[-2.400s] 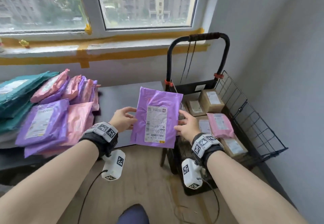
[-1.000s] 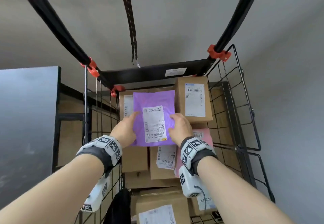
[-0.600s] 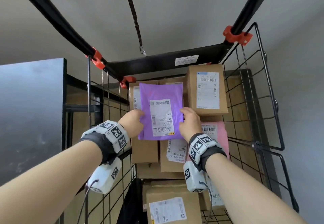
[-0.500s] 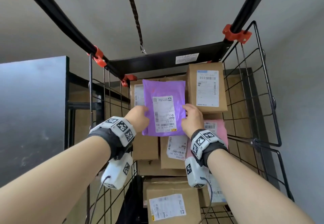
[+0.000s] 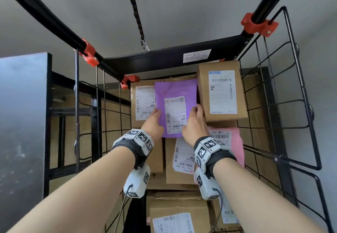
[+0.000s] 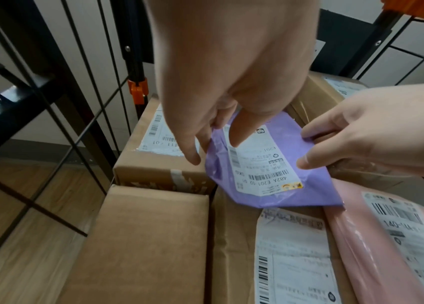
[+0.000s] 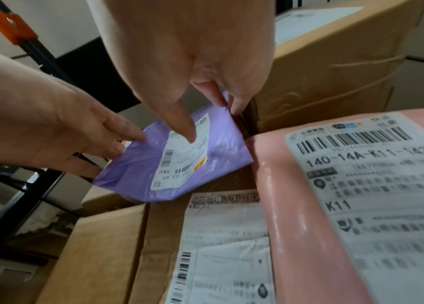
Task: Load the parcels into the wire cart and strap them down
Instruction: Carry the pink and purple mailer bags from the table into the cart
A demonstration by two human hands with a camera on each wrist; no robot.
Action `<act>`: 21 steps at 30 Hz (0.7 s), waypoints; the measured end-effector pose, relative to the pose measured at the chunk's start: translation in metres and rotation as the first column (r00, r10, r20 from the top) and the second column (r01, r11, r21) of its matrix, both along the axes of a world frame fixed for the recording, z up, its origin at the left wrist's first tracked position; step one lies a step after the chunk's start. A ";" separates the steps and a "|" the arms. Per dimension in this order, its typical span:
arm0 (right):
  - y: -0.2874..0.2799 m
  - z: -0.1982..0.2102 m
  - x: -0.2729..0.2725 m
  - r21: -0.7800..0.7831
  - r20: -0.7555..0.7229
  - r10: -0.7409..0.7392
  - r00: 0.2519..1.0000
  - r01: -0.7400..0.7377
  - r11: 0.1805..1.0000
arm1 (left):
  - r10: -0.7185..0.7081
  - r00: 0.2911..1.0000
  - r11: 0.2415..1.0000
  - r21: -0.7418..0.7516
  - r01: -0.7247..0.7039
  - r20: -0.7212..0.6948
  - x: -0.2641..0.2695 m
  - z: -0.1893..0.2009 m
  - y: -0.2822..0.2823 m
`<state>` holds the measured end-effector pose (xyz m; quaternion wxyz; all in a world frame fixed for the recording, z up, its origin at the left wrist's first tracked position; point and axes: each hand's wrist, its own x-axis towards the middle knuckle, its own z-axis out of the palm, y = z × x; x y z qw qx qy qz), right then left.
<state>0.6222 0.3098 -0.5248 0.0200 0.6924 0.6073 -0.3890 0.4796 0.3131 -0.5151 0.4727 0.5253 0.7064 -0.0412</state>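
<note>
A purple mailer parcel [image 5: 176, 90] [image 6: 262, 170] [image 7: 179, 162] with a white label lies on the cardboard boxes at the back of the black wire cart [image 5: 299, 105]. My left hand [image 5: 155, 117] [image 6: 214, 150] pinches its left edge, thumb on top. My right hand [image 5: 196, 121] [image 7: 213, 125] holds its right edge, thumb on the label and fingers wedged against a taller brown box [image 5: 222, 94]. A pink mailer [image 5: 235, 141] [image 7: 361, 185] lies just right of my right wrist. A black elastic strap [image 5: 136, 17] with a metal hook hangs loose above the cart's back.
Several labelled cardboard boxes fill the cart floor, one [image 5: 144, 101] partly under the purple parcel. Orange clamps [image 5: 259, 24] join the black handle tubes to the cart. A dark table [image 5: 23, 123] stands left of the cart; grey walls close off the back and right.
Both hands carried the purple parcel from over the table into the cart. In the last half second it slid toward the cart's back and settled beside the taller box.
</note>
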 end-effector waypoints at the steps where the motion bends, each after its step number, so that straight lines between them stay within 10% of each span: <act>1: 0.002 -0.002 0.000 0.021 0.025 -0.002 1.000 0.001 1.000 | 0.008 1.000 1.000 -0.001 -0.008 0.007 -0.001 -0.003 0.003; 10: 0.017 -0.006 -0.003 0.003 0.148 -0.009 0.989 0.009 1.000 | -0.037 0.999 0.998 -0.047 0.038 0.023 -0.012 -0.017 0.003; 21: -0.024 0.092 -0.015 0.036 0.206 0.065 0.976 -0.073 0.997 | -0.297 0.944 0.953 0.021 0.302 -0.143 -0.024 0.080 -0.002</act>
